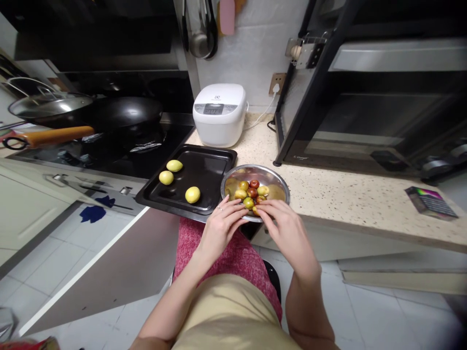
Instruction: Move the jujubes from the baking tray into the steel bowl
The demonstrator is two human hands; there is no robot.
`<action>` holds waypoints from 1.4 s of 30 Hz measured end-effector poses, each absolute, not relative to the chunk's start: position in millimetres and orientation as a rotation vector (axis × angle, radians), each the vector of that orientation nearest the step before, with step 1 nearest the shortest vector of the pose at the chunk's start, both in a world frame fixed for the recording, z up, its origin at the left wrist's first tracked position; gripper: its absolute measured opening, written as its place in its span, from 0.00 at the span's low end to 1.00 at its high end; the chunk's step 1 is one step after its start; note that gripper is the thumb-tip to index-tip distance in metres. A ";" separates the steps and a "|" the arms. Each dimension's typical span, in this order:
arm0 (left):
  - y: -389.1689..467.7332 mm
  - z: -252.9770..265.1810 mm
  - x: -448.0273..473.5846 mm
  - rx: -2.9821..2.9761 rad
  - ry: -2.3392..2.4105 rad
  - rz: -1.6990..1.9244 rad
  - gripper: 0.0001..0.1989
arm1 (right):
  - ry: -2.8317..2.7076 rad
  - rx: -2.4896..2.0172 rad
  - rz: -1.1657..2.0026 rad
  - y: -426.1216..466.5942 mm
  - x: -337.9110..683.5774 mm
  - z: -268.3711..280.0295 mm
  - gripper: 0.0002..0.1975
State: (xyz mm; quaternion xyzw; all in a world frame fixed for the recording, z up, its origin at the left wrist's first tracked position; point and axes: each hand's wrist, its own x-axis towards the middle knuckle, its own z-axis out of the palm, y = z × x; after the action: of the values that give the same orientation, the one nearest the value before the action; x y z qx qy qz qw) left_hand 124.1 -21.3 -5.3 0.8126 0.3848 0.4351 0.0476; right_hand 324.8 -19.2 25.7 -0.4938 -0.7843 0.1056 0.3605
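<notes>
A round metal bowl (pixel 281 187) sits at the counter's front edge with several green, yellow and red-brown jujubes (pixel 248 202) in it. My left hand (pixel 224 221) reaches over the bowl's near left rim, its fingers stretched out and fairly flat, a ring on one of them. From the near right side my right hand (pixel 282 221) bends into the bowl, with thumb and fingers closed at a jujube (pixel 256 211) near the rim. The fingers partly cover that fruit. Left of the bowl, a black baking tray (pixel 209 167) carries three yellow lemons (pixel 192 195).
A white rice cooker (pixel 219 114) stands behind the tray, plugged into a wall socket (pixel 277 83). On the left is a stove with a wok (pixel 124 114) and a lidded pan (pixel 51 104). A black oven (pixel 375 112) and a small box (pixel 430 202) are on the right.
</notes>
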 end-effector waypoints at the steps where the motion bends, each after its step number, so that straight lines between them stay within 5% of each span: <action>1: -21.5 -5.4 124.2 2.478 1.174 1.327 0.12 | -2.037 -1.261 0.277 -22.0 325.1 25.0 0.13; 18: -23.3 1.2 120.5 2.432 1.167 1.321 0.15 | -2.029 -1.283 0.189 -27.5 326.1 14.1 0.16; 30: -4.9 -1.7 51.5 2.044 2.162 1.166 0.19 | -1.931 -1.098 0.083 -28.3 325.7 15.6 0.09; 42: 3.6 4.8 39.1 2.042 2.074 1.190 0.15 | -1.876 -1.076 0.068 -30.2 326.8 13.6 0.07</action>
State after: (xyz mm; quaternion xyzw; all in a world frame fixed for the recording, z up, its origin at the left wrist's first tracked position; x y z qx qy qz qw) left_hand 39.1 3.6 4.8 0.6494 0.6596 0.3784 -0.0012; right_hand 326.8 -30.2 13.6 -0.4391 -0.7654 0.0276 0.4696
